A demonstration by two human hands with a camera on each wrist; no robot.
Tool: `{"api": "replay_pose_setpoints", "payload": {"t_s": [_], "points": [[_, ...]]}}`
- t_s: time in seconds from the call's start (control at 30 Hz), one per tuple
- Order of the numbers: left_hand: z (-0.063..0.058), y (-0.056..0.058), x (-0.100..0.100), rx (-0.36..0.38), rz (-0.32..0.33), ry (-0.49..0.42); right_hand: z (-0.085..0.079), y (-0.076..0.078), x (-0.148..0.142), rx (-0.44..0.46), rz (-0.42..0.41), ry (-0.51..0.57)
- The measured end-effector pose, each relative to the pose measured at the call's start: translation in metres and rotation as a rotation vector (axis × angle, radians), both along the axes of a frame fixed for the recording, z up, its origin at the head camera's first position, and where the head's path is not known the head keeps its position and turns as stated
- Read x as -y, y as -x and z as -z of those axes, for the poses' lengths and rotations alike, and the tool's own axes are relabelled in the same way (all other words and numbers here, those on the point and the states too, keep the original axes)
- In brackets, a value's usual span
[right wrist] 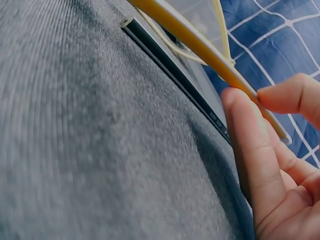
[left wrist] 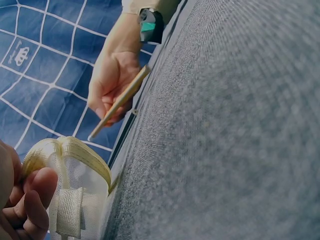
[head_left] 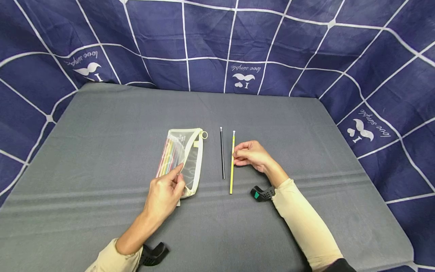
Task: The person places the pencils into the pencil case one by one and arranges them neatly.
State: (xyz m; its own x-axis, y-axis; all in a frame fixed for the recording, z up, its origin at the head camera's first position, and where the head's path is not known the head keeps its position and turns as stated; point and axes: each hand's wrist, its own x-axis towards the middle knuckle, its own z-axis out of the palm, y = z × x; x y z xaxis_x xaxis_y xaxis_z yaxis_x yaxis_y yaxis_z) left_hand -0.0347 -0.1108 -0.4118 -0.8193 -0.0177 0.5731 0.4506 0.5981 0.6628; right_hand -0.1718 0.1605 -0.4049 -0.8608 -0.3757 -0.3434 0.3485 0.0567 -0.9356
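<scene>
My right hand (head_left: pixel 250 155) pinches a yellow pencil (head_left: pixel 232 166) between thumb and fingertips. In the right wrist view the yellow pencil (right wrist: pixel 200 45) is raised above the cloth, thumb and forefinger near one end. A black pencil (head_left: pixel 222 153) lies just left of it, flat on the grey surface. My left hand (head_left: pixel 166 192) holds the edge of a see-through mesh pencil case (head_left: pixel 193 162) with cream trim. Its mouth gapes on the right side, and several coloured pencils (head_left: pixel 167 156) show inside at the left. In the left wrist view the fingers (left wrist: pixel 42 182) grip the case's trim.
A grey cloth-covered table (head_left: pixel 112 132) lies under everything. Behind it and at both sides hangs a blue curtain (head_left: pixel 210 41) with white grid lines. A ring pull (head_left: pixel 204 135) sits at the case's far right corner. Black bands circle both wrists.
</scene>
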Motion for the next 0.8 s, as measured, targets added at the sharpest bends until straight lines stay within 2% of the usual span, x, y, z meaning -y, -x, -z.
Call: {"api": "replay_pose_setpoints", "payload": {"t_s": [0.3,0.53,0.8], "points": [[0.000,-0.001,0.003,-0.003,-0.016,-0.005,0.001,0.005,0.013,0.002,0.058,0.074],[0.000,0.005,-0.006,0.016,0.030,-0.013,-0.003,0.003,0.010,-0.009,0.121,0.117],[-0.001,0.001,0.000,0.021,-0.009,-0.002,-0.002,0.005,0.035,0.002,0.131,0.177]]}}
